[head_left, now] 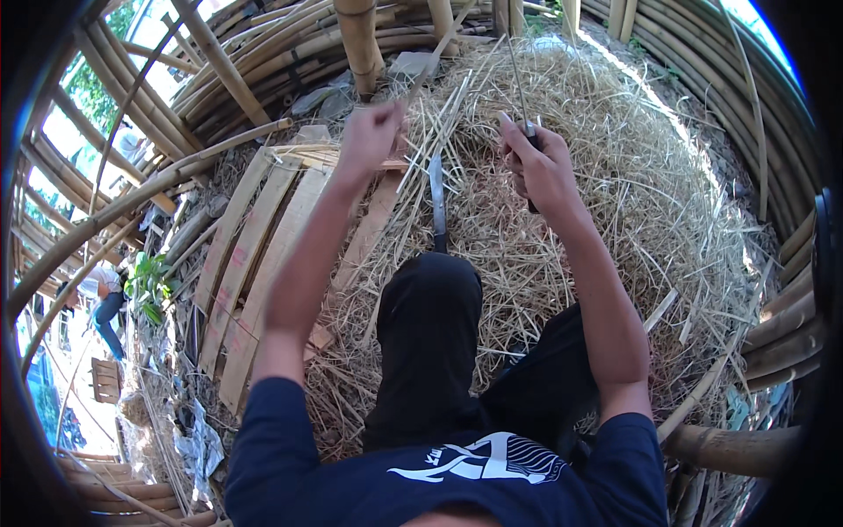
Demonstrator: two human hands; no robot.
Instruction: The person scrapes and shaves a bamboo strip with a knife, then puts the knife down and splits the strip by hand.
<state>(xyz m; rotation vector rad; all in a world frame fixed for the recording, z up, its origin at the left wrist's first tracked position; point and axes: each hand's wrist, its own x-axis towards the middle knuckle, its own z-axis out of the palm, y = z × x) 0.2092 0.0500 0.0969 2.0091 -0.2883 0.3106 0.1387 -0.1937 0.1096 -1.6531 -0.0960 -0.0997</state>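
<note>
Raised ahead on the left, my left hand is closed, slightly blurred, around a thin bamboo strip that slants up and to the right. My right hand grips the dark handle of a knife, its narrow blade pointing away from me. The strip and the blade are apart. Between my hands, a second broad blade stands just beyond my knee; its lower end is hidden by the knee. Loose pale bamboo slivers lie near my left hand.
Dry straw and shavings cover the ground. A wooden pallet lies to the left. Stacked bamboo poles curve round the far and right sides, and an upright bamboo post stands ahead. Another person is at far left.
</note>
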